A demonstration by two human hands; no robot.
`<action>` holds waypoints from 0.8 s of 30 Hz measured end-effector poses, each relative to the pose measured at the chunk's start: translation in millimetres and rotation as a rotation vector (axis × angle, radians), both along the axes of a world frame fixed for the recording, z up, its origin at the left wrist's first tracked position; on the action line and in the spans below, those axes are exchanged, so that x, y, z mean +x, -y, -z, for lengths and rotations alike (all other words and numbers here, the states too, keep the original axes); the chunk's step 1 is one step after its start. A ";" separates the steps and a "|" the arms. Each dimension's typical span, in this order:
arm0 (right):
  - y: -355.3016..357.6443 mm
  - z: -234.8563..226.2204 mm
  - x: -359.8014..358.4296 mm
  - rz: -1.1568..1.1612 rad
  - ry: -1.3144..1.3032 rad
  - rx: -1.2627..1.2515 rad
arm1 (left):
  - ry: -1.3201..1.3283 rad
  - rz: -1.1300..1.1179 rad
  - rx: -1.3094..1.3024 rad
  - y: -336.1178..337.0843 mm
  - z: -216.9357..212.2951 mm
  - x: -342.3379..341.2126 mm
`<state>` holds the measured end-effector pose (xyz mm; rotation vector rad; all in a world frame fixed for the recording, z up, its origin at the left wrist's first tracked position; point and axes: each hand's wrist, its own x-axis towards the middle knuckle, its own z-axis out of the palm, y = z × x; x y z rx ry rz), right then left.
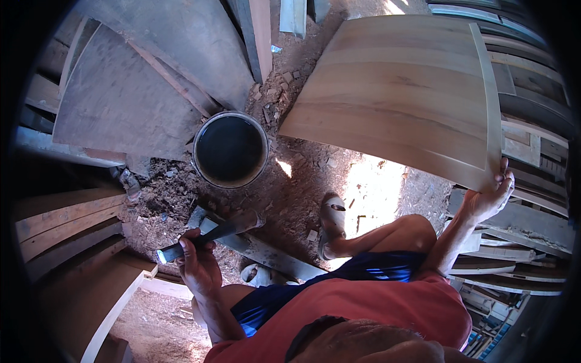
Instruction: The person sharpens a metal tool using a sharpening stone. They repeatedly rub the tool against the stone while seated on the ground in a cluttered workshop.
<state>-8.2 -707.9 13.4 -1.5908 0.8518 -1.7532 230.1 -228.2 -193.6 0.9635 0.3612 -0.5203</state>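
My left hand [200, 266] is closed around a dark, stick-like tool [225, 228]. One end of it is pale and shiny, and the other widens into a brownish tip; its exact kind does not show. Off to the right, my right hand [493, 196] grips the near corner of a large wooden panel [393, 91], fingers wrapped over its edge. A raised strip runs along the panel's right side. Beyond my left hand stands a round bucket [267, 145] with dark contents, touched by neither hand.
Large grey boards [175, 54] lean at the far left. Stacked planks [72, 218] line the left side, and wood pieces [514, 224] are piled at the right. A narrow board [272, 257] lies by my feet. Chips and debris cover the ground [302, 181].
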 end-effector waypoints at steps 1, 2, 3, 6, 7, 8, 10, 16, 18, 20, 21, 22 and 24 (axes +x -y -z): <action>0.5 0.2 -0.6 0.013 -0.014 -0.013 | -0.001 -0.003 0.005 0.4 -1.8 -0.2; 0.4 -0.4 0.1 0.017 -0.011 -0.013 | -0.002 -0.001 -0.006 0.4 -1.9 -0.6; -0.1 -0.1 1.2 0.020 -0.008 -0.007 | -0.002 0.001 -0.011 -1.4 -2.8 -1.7; 3.5 0.8 -2.9 -0.003 -0.017 -0.013 | -0.005 -0.012 -0.007 -6.4 -2.7 -4.8; 3.0 -1.2 -3.1 -0.015 -0.027 -0.023 | -0.011 -0.018 -0.005 -7.7 -1.4 -5.9; 2.6 -1.9 -2.9 0.008 -0.024 -0.020 | -0.012 -0.022 -0.007 -9.0 0.4 -6.2; -3.6 -3.2 9.7 0.057 -0.010 -0.011 | -0.007 -0.028 -0.005 -9.5 2.1 -6.6; -2.3 -0.2 6.2 0.023 -0.010 -0.022 | 0.012 -0.031 0.001 -11.4 -4.7 -10.0; 1.8 1.2 4.6 0.039 -0.020 -0.024 | 0.019 -0.030 -0.005 -12.5 -5.7 -10.6; 2.8 1.0 2.9 0.039 -0.014 -0.030 | 0.021 -0.035 -0.016 -13.7 -6.2 -11.3; 3.2 -0.4 2.2 0.030 -0.003 -0.036 | 0.016 -0.037 -0.019 -13.0 -6.2 -11.8; 2.5 0.1 3.7 0.019 0.010 -0.036 | 0.014 -0.042 -0.017 -13.0 -7.1 -11.8; 4.4 0.6 3.8 0.000 0.014 -0.048 | 0.021 -0.039 -0.022 -13.3 -9.1 -11.9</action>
